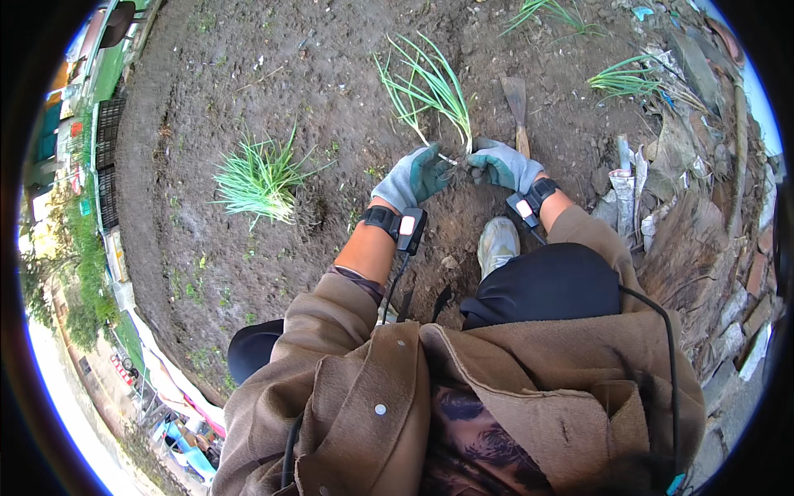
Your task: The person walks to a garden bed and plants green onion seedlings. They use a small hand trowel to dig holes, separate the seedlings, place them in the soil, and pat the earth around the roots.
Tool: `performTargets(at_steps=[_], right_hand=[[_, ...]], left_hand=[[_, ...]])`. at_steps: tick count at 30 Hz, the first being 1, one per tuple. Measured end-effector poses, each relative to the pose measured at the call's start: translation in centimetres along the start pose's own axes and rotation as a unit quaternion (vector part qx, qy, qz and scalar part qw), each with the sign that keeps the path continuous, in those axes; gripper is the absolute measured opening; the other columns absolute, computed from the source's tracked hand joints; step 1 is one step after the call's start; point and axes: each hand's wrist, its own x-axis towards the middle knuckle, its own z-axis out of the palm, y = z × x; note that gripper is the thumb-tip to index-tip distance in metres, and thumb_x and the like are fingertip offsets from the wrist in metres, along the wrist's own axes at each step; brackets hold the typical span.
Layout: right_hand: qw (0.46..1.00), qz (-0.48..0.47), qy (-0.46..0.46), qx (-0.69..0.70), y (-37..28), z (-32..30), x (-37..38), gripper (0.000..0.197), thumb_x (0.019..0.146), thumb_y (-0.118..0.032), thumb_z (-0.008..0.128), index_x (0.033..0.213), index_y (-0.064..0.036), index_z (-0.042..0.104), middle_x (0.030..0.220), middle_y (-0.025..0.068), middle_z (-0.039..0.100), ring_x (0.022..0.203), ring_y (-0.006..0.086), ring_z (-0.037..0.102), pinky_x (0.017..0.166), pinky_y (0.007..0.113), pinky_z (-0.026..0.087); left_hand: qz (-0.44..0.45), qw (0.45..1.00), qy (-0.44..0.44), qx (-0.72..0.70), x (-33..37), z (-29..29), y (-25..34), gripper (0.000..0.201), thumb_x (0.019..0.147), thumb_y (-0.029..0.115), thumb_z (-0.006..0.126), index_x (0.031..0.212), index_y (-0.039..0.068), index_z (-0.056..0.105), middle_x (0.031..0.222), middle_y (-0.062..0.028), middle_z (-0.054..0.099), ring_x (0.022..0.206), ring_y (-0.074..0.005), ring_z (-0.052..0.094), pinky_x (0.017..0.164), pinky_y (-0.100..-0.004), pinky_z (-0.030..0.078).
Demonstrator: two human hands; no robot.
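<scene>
In front of me, green onions (438, 93) with long green leaves and white lower stems lean away from my body. My right hand (504, 165), in a grey and green glove, pinches the white base of the right-hand stems near their roots. My left hand (411, 177), gloved alike, has its fingers curled at the lower end of the left-hand stem, close to the roots. Just beyond the right hand lies a flat-bladed hand tool (514, 101) with a wooden handle, its lower end hidden by the glove.
A thick clump of green onions (263, 178) rests on the soil to the left, with a dark lump of earth beside it. More green onions (624, 78) lie at the far right. Broken boards and debris (691, 240) line the right side. My shoe (499, 245) stands below my hands.
</scene>
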Motion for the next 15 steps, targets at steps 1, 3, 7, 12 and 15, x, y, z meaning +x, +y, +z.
performTargets(at_steps=[1,3,7,12,15], right_hand=[[1.000,0.004,0.009,-0.022,0.1,0.2,-0.1,0.025,0.091,-0.015,0.068,0.115,-0.0079,0.065,0.084,-0.0001,0.065,0.069,0.0107,0.061,0.065,0.027,0.051],[0.992,0.004,0.021,-0.121,0.2,1.1,-0.2,0.030,0.089,-0.019,0.071,0.116,-0.0071,0.066,0.085,0.0010,0.067,0.070,0.0100,0.062,0.066,0.027,0.051],[0.915,-0.085,-0.029,-0.394,0.1,3.8,-0.3,0.038,0.086,-0.021,0.073,0.120,-0.0056,0.067,0.099,0.0059,0.073,0.082,0.0137,0.066,0.074,0.030,0.053],[0.816,-0.062,0.164,-0.550,-3.6,2.7,0.6,0.036,0.086,-0.029,0.070,0.114,-0.0058,0.070,0.105,0.0137,0.074,0.097,0.0258,0.070,0.087,0.036,0.053],[0.729,-0.025,0.252,-0.636,-5.5,1.7,2.7,0.042,0.090,-0.041,0.062,0.116,-0.0089,0.067,0.117,0.0175,0.069,0.109,0.0365,0.065,0.094,0.045,0.051]], left_hand=[[-0.002,1.000,0.001,0.012,-0.1,0.0,-0.1,0.024,0.099,0.027,0.062,0.117,0.012,0.066,0.108,-0.0023,0.070,0.101,-0.0194,0.065,0.086,-0.0382,0.053],[-0.002,0.998,0.022,0.052,-0.7,-0.1,-0.5,0.025,0.100,0.027,0.061,0.119,0.011,0.064,0.108,-0.0029,0.070,0.099,-0.0187,0.066,0.083,-0.0370,0.054],[-0.009,0.992,0.069,0.106,-1.6,-0.2,-2.2,0.028,0.100,0.023,0.061,0.124,0.009,0.059,0.112,-0.0057,0.068,0.099,-0.0185,0.066,0.080,-0.0373,0.055],[0.060,0.995,0.073,0.025,-3.8,-1.4,-2.9,0.025,0.098,0.013,0.063,0.121,0.004,0.059,0.115,-0.0105,0.067,0.106,-0.0249,0.066,0.096,-0.0408,0.053],[0.054,0.994,0.082,0.037,-5.2,-2.0,-2.4,0.023,0.099,0.015,0.061,0.120,0.006,0.059,0.116,-0.0106,0.066,0.106,-0.0235,0.065,0.093,-0.0378,0.053]])
